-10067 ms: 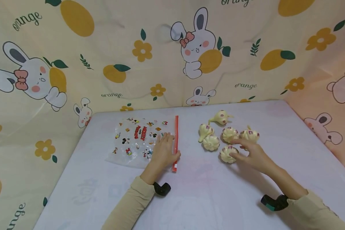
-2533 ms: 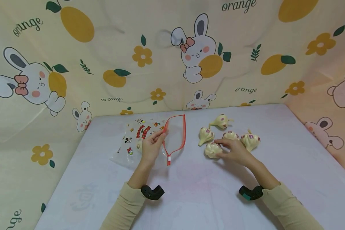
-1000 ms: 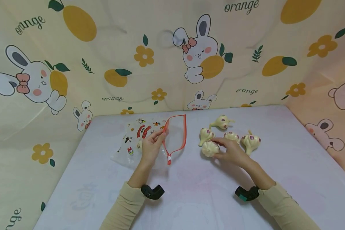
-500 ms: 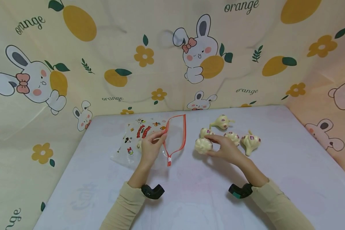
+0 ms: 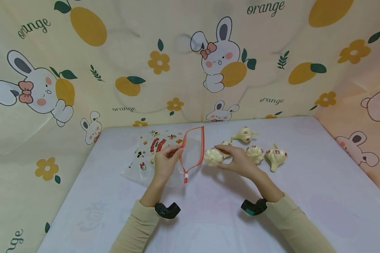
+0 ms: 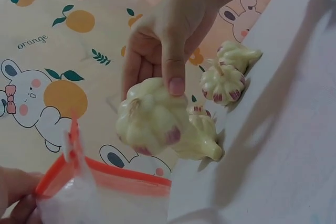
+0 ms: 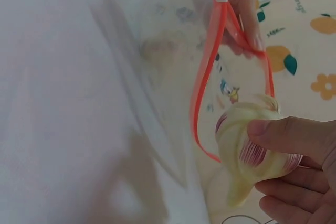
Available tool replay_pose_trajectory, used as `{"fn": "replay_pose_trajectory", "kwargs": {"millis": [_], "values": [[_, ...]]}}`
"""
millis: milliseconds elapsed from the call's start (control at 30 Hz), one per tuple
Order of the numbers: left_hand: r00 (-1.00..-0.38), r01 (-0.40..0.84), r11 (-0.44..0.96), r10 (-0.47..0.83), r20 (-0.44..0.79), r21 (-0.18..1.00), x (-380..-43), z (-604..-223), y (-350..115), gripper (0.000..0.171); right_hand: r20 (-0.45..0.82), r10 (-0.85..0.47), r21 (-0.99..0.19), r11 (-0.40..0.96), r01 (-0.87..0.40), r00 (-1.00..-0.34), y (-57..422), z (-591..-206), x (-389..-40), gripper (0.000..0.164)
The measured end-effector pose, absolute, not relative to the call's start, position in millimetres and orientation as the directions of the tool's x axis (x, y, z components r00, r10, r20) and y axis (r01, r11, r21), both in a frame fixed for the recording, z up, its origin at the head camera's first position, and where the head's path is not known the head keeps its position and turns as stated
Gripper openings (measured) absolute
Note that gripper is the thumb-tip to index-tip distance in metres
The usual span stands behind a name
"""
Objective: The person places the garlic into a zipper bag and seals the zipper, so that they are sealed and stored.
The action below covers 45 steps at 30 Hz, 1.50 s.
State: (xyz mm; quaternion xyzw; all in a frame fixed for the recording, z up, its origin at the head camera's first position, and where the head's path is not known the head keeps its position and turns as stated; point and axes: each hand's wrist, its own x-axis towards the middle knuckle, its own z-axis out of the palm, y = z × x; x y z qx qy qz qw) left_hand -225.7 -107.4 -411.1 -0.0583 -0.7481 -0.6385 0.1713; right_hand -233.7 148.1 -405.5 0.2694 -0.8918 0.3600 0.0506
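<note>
Over the white table [image 5: 209, 218], left hand [image 5: 164, 164] pinches the red-rimmed clear bag [image 5: 157, 144], mouth gaping, and right hand [image 5: 240, 162] has a garlic bulb [image 5: 213, 157] gripped right beside that opening! Further back sit four more bulbs [image 5: 276, 157], then the rabbit-print backdrop [image 5: 177, 84].

Five garlic bulbs [image 5: 213, 157] appear outside one clear zip bag [image 5: 145, 154] at a single table [image 5: 209, 218]. One left hand [image 5: 165, 163] and one right hand [image 5: 240, 162] are pictured, with two black wrist devices [image 5: 167, 211].
</note>
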Motion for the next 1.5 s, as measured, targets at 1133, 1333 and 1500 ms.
{"fn": "replay_pose_trajectory", "kwargs": {"millis": [1133, 1333, 1500], "values": [[-0.966, 0.170, 0.152, -0.170, 0.195, 0.974, -225, -405, -105, 0.020, 0.284, -0.377, -0.752, 0.482, -0.449, -0.882, 100, -402, -246, 0.061], [-0.969, 0.146, 0.142, -0.179, 0.171, 0.979, -224, -402, -106, 0.020, 0.270, -0.362, -0.775, 0.467, -0.425, -0.892, 94, -401, -244, 0.061], [-0.967, 0.144, 0.120, -0.194, 0.166, 0.982, -223, -400, -109, 0.021, 0.323, -0.370, -0.788, 0.404, -0.464, -0.871, 90, -407, -245, 0.054]]}}
